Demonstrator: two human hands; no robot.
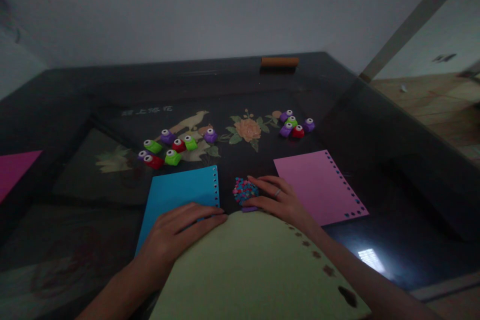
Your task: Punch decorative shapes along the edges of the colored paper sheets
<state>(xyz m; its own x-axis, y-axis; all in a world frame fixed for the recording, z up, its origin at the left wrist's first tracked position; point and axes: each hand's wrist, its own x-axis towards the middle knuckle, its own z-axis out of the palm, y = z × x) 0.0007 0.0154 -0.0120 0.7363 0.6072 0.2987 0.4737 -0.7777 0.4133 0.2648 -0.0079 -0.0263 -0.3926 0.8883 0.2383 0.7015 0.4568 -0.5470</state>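
My left hand (pixel 180 230) lies flat, fingers together, across the lower right corner of a blue sheet (pixel 176 195) with punched holes along its edge, touching the top edge of a pale green sheet (pixel 247 270). My right hand (pixel 277 197) rests palm down by a small heap of pink and blue paper bits (pixel 243 190), fingertips touching it, with a ring on one finger. The green sheet covers the near area between both forearms and has holes punched along its right edge.
A pink punched sheet (pixel 318 185) lies to the right. Several small purple, green and red craft punches sit in two groups (pixel 168 147) (pixel 296 126) further back on the dark glass table (pixel 375 150). A magenta sheet (pixel 13 170) is at far left, an orange bar (pixel 280 62) at the back edge.
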